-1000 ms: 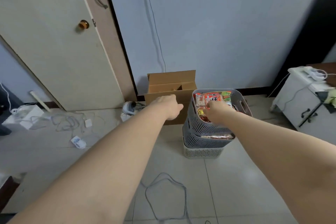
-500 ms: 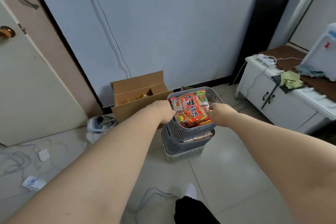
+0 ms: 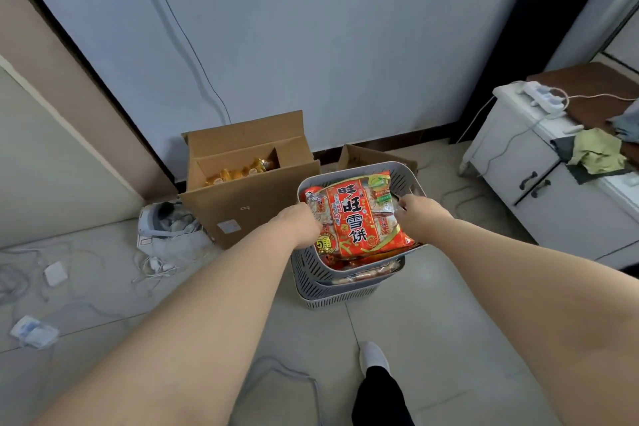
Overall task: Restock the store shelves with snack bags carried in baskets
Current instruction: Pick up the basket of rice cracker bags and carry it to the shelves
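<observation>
A stack of grey slotted baskets stands on the tiled floor. The top basket (image 3: 403, 172) is tilted and raised a little off the lower baskets (image 3: 337, 290). A large red snack bag (image 3: 359, 218) with white characters lies on top of other bags inside it. My left hand (image 3: 299, 223) is closed on the basket's left rim. My right hand (image 3: 420, 213) is closed on its right rim. More snack bags show through the gap below the top basket.
An open cardboard box (image 3: 249, 197) with orange packets stands behind left of the baskets, a smaller box (image 3: 366, 156) behind. A white cabinet (image 3: 539, 183) with a power strip and cloths is at right. Cables and adapters litter the floor at left. My foot (image 3: 373, 358) is near.
I have stepped closer, so the baskets look larger. Both hands went from reaching to gripping the top basket's rims, and the basket now sits tilted above the stack.
</observation>
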Demonstrator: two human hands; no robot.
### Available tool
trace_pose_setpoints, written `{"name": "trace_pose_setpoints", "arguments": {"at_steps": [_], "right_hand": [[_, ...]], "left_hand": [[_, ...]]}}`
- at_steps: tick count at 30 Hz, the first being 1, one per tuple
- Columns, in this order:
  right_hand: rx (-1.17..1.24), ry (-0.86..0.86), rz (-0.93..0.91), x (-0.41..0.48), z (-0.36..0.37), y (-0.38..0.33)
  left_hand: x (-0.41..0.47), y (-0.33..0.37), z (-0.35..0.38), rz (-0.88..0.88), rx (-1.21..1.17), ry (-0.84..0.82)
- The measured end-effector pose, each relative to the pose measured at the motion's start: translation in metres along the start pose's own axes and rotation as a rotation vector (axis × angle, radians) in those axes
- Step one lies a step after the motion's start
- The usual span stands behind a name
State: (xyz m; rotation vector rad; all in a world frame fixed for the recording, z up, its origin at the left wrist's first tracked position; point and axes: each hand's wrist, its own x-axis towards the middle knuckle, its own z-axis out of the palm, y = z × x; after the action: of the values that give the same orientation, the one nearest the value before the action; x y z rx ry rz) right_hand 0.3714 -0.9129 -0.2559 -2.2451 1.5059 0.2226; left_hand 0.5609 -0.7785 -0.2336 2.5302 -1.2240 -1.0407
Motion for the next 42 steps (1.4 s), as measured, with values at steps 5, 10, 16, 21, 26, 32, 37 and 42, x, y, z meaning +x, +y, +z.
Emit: {"name": "trace_pose_setpoints", "arguments": {"at_steps": [5, 10, 16, 21, 26, 32, 37, 42], "right_hand": [[-0.054, -0.094, 0.043, 0.07, 0.005, 0.042], [-0.05, -0.152, 0.12, 0.132, 0.019, 0.075], [-0.017, -0.195, 0.164, 0.172, 0.05, 0.094], [0.071, -0.191, 0.208, 0.192, 0.06, 0.101], [0.183, -0.245, 0.264, 0.209, 0.065, 0.104], [0.242, -0.277, 0.299, 0.224, 0.072, 0.115], [0.398, -0.27, 0.37, 0.234, 0.071, 0.117], [0.429, -0.156, 0.34, 0.226, 0.065, 0.102]], "left_hand": [[0.065, 0.022, 0.031, -0.2, -0.178, 0.015], [0.11, 0.031, 0.061, -0.491, -0.164, 0.166], [0.14, 0.024, 0.081, -0.561, -0.112, 0.148], [0.148, 0.029, 0.081, -0.628, -0.212, 0.298], [0.16, 0.021, 0.088, -0.731, -0.388, 0.326], [0.174, 0.011, 0.103, -0.749, -0.457, 0.267], [0.176, 0.007, 0.104, -0.753, -0.474, 0.287], [0.167, -0.003, 0.096, -0.78, -0.809, 0.289]]}}
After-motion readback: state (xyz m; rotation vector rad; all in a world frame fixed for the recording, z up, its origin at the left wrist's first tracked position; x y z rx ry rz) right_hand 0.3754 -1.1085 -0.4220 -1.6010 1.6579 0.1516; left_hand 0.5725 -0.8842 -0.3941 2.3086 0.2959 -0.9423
